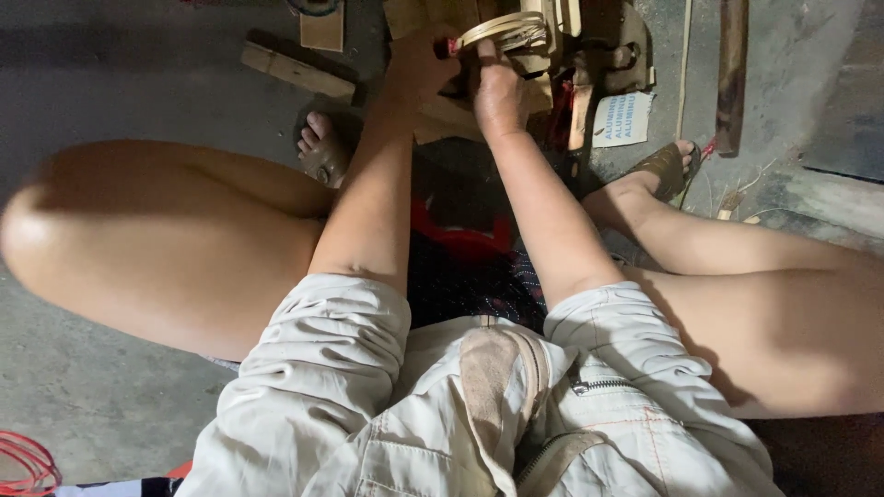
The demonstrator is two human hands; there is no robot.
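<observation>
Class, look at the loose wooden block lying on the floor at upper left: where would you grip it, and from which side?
Grip the wooden block across its narrow middle, from above. It lies flat and slanted, long sides free, away from both hands.

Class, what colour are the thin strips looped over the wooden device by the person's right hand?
Pale tan strips, seen in the head view.

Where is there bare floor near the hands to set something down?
Bare concrete floor lies left of the wooden block, above the left knee. Another bare patch sits right of the dark stick. It is crowded where the left hand and right hand work at the wooden device.
</observation>
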